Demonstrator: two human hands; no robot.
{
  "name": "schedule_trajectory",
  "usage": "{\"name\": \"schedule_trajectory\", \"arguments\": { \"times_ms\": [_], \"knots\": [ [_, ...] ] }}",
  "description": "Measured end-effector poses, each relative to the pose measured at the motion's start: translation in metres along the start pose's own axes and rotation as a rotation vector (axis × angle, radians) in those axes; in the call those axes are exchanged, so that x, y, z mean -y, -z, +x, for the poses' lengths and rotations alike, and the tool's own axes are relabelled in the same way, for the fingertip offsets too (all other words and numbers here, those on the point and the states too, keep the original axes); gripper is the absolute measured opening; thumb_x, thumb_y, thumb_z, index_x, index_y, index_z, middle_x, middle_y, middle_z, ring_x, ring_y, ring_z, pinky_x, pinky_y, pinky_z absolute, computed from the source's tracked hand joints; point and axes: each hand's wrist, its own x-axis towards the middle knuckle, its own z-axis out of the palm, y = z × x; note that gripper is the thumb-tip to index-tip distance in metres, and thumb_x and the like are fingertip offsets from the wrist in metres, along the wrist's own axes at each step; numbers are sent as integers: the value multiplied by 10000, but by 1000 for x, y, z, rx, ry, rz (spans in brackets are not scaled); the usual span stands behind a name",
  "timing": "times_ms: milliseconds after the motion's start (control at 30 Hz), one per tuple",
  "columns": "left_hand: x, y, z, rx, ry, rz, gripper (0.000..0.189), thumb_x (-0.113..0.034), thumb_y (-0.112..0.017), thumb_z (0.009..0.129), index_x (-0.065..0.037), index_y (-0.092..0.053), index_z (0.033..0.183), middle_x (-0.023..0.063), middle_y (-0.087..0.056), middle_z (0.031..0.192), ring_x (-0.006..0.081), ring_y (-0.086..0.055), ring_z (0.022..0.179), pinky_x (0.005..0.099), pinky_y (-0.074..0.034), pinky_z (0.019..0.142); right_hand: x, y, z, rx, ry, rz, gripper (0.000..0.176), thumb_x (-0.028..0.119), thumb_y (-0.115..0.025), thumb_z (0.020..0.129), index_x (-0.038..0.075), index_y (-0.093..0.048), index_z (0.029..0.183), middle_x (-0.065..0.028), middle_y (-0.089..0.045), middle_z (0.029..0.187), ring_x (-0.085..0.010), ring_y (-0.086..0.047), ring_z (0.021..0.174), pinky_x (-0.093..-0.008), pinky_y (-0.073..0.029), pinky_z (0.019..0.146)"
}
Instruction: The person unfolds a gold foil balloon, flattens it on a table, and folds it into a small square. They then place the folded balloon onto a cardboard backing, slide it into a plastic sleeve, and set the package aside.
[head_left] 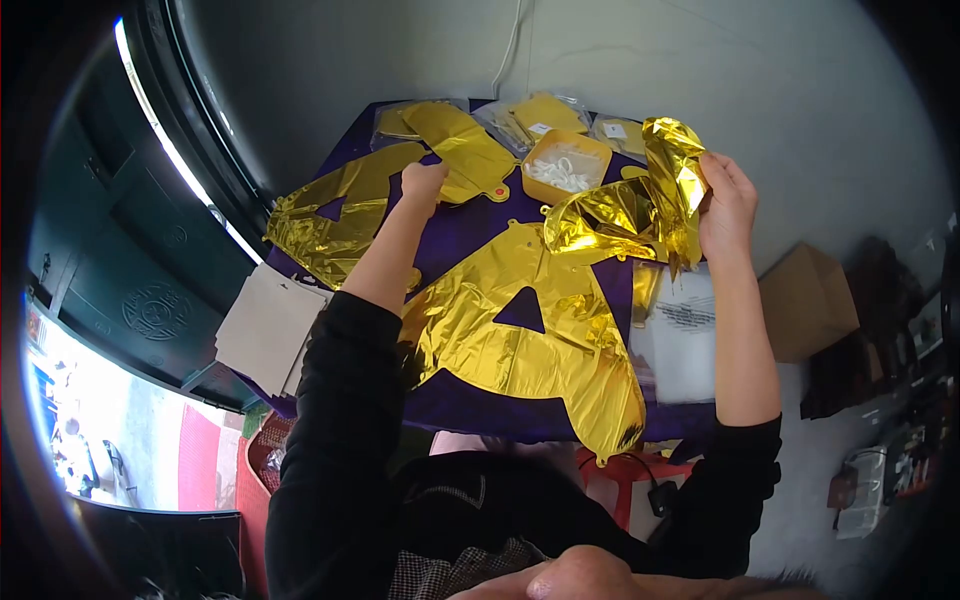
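My right hand [730,205] is closed on a crumpled gold foil balloon [610,220], raised above the table's right side. Part of that foil stands up beside my fingers and part droops to the left. My left hand [425,180] is closed, at the edge of a folded gold foil balloon [465,155]; what its fingers hold is hidden. A flat gold letter A balloon [520,360] with a triangular hole lies in front of me, its lower right leg over the table's edge. Another flat gold letter balloon [330,225] lies to the left, partly beneath my left forearm.
A yellow box [528,188] of white ribbon or string stands near the back. Behind it lie packets of folded gold foil [550,113]. Grey-white card sheets [265,328] are at the left edge, clear plastic bags [685,345] at the right. A cardboard box [808,303] sits beyond the table.
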Motion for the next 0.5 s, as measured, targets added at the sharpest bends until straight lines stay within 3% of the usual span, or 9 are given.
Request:
{"name": "schedule_trajectory", "arguments": {
  "times_ms": [67,100,267,333,400,500],
  "knots": [
    [7,-9,8,-385,-225,755,427,-243,-667,813,68,-607,1100,249,-596,1137,360,-635,996,459,-520,793,6,-7,-4,8,3,14,135,93,-628,940,-33,-634,987,-65,-669,913,-112,-627,788,-254,-515,719],
    [6,-9,2,-386,-223,755,427,-243,-667,813,68,-607,1100,249,-596,1137,360,-635,996,459,-520,793,7,-7,-1,24,21,-17,132,88,-625,940,-36,-633,988,-67,-670,916,-112,-629,788,-253,-516,719],
    [-41,11,-87,10,-522,709,404,-323,-605,881,62,-685,790,198,-692,794,291,-690,729,419,-561,707,31,-18,-14,80,61,-59,124,69,-618,941,-42,-643,990,-56,-670,922,-97,-621,790,-241,-508,719],
    [-52,11,-148,464,-90,242,514,-384,-514,957,69,-682,781,184,-688,730,294,-690,657,383,-581,676,49,-25,-31,127,163,-205,127,66,-613,944,-46,-654,990,-28,-660,911,-69,-590,790,-222,-486,715],
    [-36,14,-185,849,123,66,685,-519,-384,1003,71,-683,825,184,-700,789,291,-704,699,374,-589,694,67,-34,-54,133,218,-303,119,51,-603,944,-45,-655,990,-13,-650,897,-58,-572,786,-212,-471,714],
    [-9,7,-237,1071,469,-174,911,-723,-242,949,105,-580,1125,239,-677,957,352,-699,832,420,-582,774,83,-40,-92,171,327,-456,78,10,-602,919,-40,-652,952,4,-646,862,-42,-549,757,-204,-451,672]
  ]
}}
